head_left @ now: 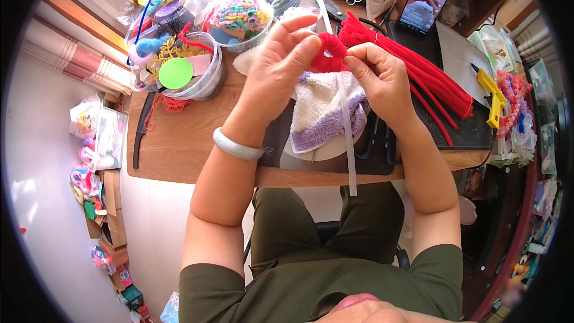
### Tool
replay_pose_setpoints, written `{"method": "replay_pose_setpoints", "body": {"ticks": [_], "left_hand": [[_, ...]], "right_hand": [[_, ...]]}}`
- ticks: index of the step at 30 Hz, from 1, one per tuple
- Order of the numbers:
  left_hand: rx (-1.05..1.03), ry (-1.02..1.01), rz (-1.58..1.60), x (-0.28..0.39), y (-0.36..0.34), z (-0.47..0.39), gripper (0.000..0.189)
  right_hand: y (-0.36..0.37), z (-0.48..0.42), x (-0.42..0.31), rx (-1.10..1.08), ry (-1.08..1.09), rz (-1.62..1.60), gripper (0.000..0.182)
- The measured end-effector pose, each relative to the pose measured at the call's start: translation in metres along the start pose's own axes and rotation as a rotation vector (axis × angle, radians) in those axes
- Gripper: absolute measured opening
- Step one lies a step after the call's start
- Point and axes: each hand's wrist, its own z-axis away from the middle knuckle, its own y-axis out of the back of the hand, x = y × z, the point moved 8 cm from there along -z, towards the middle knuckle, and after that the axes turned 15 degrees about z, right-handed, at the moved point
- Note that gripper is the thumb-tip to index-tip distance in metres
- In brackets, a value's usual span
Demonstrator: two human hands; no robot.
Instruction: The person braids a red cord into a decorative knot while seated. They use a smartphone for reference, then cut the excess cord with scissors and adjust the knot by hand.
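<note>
Between both hands is a looped red chenille-stem piece [332, 49], fuzzy and coiled, with a small gap in its middle. My left hand [287, 58] grips its left side between thumb and fingers, the other fingers raised. At its right edge, my right hand [379, 74] pinches it between thumb and forefinger. Below the hands lies a folded white and purple plush towel [314, 116] on the desk. A translucent glue stick [347, 143] crosses over the towel and juts past the desk's front edge. To the right rests a bundle of red chenille stems [417, 69].
Clear tubs [215, 69] of craft bits stand at the back left, near a black comb [142, 130]. A phone [423, 2] leans upright at the back right, its screen lit. A yellow glue gun [492, 98] lies by the right edge, with scissors [373, 137] beside the towel.
</note>
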Motion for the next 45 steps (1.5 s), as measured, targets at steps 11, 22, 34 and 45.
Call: {"method": "replay_pose_setpoints", "body": {"ticks": [11,22,34,45], "left_hand": [[-0.064,-0.032,-0.160,0.003,-0.014,0.003,0.039],[-0.142,-0.146,-0.278,-0.003,-0.024,0.005,0.073],[0.015,-0.059,-0.294,-0.011,-0.011,0.005,0.066],[0.042,0.035,0.258,-0.003,-0.002,0.001,0.040]], "right_hand": [[0.002,0.003,-0.006,0.037,-0.042,-0.138,0.009],[0.002,0.007,-0.011,0.109,0.032,-0.003,0.009],[0.004,0.009,-0.010,0.184,0.050,0.057,0.006],[0.004,0.004,0.003,0.111,-0.081,-0.215,0.009]]}}
